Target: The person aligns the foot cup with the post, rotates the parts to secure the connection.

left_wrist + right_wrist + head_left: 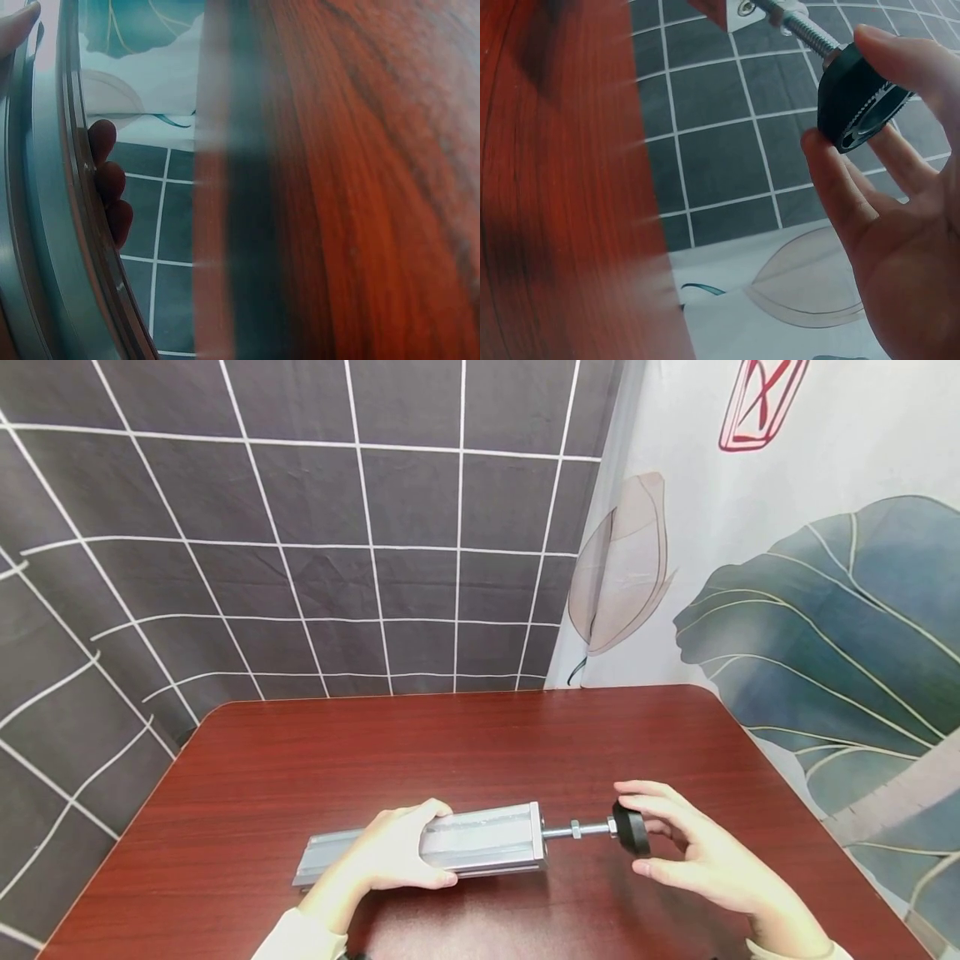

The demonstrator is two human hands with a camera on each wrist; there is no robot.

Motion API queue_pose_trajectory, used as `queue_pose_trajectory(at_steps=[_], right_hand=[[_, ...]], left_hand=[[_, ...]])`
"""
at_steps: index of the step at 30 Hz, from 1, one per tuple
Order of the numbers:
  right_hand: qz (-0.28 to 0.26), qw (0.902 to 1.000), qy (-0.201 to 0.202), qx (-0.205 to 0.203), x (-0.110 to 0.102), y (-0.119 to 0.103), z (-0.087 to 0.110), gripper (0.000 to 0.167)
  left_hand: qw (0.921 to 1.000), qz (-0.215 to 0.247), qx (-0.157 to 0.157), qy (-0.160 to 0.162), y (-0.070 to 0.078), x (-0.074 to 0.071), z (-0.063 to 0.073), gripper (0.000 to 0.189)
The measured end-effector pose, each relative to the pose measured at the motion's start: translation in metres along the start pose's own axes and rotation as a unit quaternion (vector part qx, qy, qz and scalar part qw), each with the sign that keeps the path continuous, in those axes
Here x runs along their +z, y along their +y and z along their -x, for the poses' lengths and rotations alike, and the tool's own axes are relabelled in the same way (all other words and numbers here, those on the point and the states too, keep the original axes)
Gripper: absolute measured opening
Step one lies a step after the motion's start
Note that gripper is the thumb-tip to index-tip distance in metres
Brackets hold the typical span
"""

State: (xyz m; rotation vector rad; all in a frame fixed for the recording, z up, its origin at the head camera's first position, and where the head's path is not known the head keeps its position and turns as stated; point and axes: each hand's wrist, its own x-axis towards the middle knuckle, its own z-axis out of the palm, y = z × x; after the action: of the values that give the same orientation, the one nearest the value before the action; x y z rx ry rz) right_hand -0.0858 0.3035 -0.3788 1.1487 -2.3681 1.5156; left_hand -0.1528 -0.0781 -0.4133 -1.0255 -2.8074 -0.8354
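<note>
Grey cloth (315,493) (white-gridded) hangs behind a red-brown table (450,747)

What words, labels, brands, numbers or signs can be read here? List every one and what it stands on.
"X": an X-like red boxed mark on the white curtain, cut off at the top edge; whether it is a letter, I cannot tell.
No readable text on the metal profile, black foot or table.

Bare hands (397,850), pale cream left sleeve (300,937), similar right sleeve (798,951) (only its edge shows)
</note>
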Motion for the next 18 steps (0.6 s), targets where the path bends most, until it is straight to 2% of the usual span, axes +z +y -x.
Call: queue_pose_trajectory(at_steps=[4, 11, 18], right_hand=[[0.020, 0.9989, 0.008, 0.042, -0.0004, -0.0042, -0.0009, 0.067], [0.077, 0.9931, 0.051, 0.072, 0.0005, -0.0034, -0.0026, 0.065], [0.038, 0.9916, 0.062, 0.107, 0.0041, -0.0034, -0.0058, 0.055]], left_hand=[[1.0000, -0.002, -0.003, -0.003, 0.0011, -0.0002, -0.0002, 0.062], [1.0000, -0.001, -0.001, -0.003, 0.0018, -0.0005, -0.0003, 0.062], [1.0000, -0.001, -0.003, -0.004, 0.0009, 0.0005, -0.0006, 0.062]])
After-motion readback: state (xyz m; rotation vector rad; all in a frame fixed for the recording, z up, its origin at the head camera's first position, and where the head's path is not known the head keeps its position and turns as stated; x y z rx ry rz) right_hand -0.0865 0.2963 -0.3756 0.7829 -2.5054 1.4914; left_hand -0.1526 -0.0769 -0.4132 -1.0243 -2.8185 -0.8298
